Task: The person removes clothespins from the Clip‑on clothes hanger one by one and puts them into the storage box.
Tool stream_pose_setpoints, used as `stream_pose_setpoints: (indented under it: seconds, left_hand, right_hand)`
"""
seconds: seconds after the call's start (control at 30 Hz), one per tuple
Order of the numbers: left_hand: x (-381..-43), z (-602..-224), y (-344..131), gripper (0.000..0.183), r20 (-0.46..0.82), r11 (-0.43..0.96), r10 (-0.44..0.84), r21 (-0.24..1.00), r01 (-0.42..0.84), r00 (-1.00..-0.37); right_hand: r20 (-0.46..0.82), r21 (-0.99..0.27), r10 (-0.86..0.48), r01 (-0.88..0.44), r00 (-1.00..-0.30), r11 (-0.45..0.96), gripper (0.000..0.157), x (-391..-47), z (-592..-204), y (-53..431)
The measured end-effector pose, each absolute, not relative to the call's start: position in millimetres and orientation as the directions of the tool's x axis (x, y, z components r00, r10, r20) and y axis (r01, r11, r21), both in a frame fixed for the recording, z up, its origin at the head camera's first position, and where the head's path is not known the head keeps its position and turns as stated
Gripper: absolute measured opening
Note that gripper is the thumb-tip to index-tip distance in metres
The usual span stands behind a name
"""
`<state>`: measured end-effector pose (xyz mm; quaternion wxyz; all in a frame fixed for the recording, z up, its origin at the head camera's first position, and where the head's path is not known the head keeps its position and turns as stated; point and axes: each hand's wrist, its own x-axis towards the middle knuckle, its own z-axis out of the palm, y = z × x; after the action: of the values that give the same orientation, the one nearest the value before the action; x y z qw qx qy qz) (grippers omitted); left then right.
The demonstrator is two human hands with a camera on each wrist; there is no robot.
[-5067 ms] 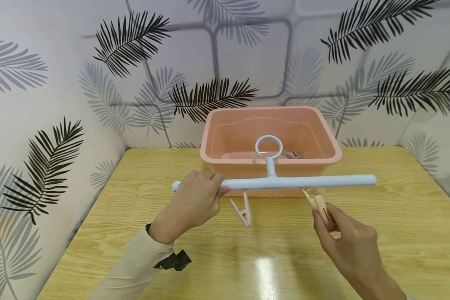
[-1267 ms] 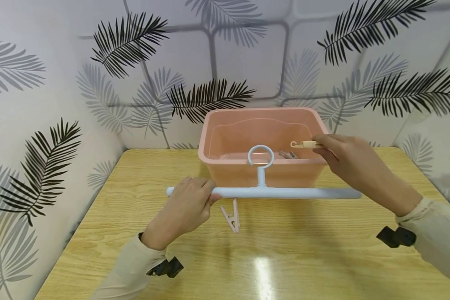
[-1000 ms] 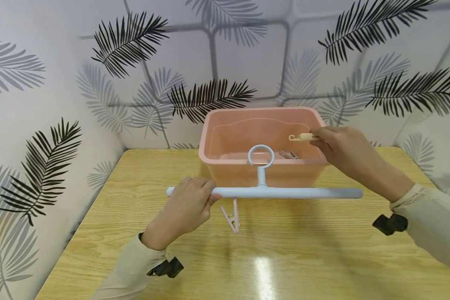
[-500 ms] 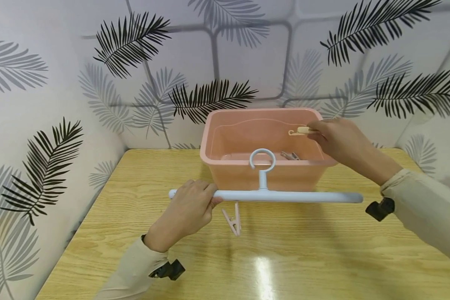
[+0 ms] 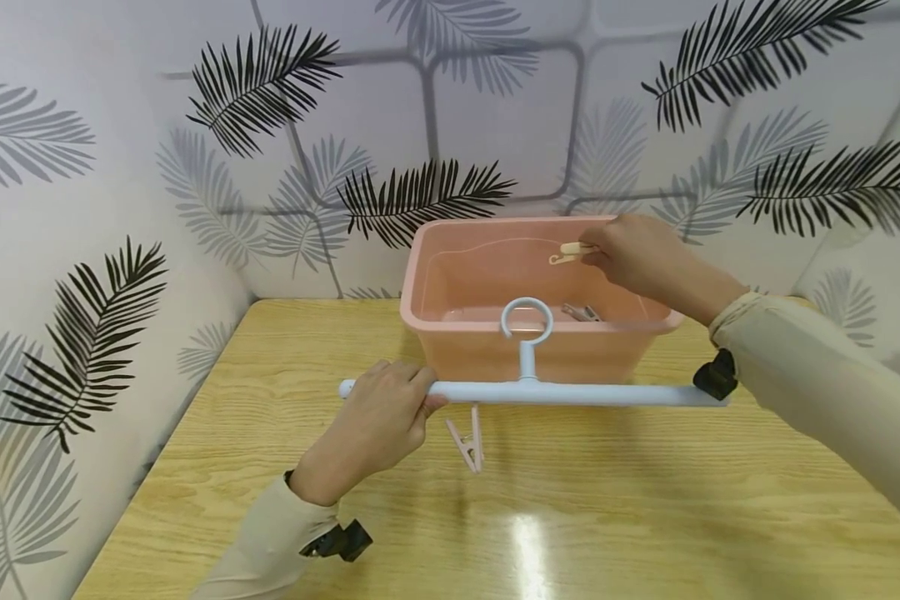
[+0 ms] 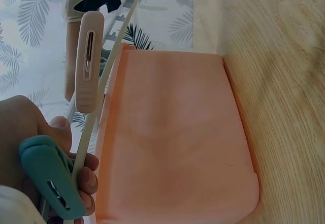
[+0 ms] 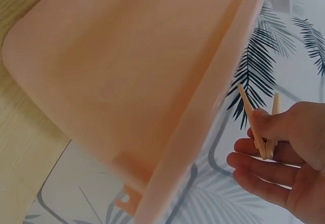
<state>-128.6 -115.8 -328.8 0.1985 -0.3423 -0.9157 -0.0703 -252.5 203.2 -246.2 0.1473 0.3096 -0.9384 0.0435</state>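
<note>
My left hand (image 5: 382,417) grips a light blue clothes hanger (image 5: 600,393) near its left end, its bar level in front of the tub and its hook upward. A pale pink clip (image 5: 467,446) hangs below the bar. In the left wrist view this pink clip (image 6: 87,56) and a teal clip (image 6: 53,176) sit on the hanger, the teal one beside my fingers. Over the right half of the tub, my right hand (image 5: 641,254) pinches a cream clothespin (image 5: 576,248). The right wrist view shows this clothespin (image 7: 245,99) between thumb and fingers, its ends spread apart.
The pink plastic tub (image 5: 540,354) stands at the back of the wooden table (image 5: 615,517), against the leaf-patterned wall covering (image 5: 495,125). Inside it at the right lies a greyish clip (image 5: 581,312). My right forearm crosses above the hanger's right end.
My right hand has carried the cream clothespin from in front of the hanger to over the tub, then farther left. The left hand and hanger have shifted slightly down.
</note>
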Motion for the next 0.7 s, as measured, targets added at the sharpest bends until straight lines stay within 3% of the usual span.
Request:
stream_pose_setpoints:
  seconds: [0.33,0.43,0.7]
  left_hand:
    - [-128,-328,-115,0.02,0.429,0.745,0.607,-0.014,0.667,-0.669]
    - [-128,-328,-115,0.02,0.439,0.744,0.606,-0.016,0.668,-0.664]
    - [-127,-327,-117,0.019,0.45,0.741,0.606,-0.018,0.672,-0.656]
  right_hand:
    - [0.152,0.056,-0.598,-0.597,-0.787,0.8,0.007,-265,-247,199]
    - [0.136,0.057,-0.591,-0.589,-0.795,0.806,0.013,-263,-246,197]
    - [0.154,0.046,-0.612,-0.613,-0.776,0.789,0.007,-253,-240,195]
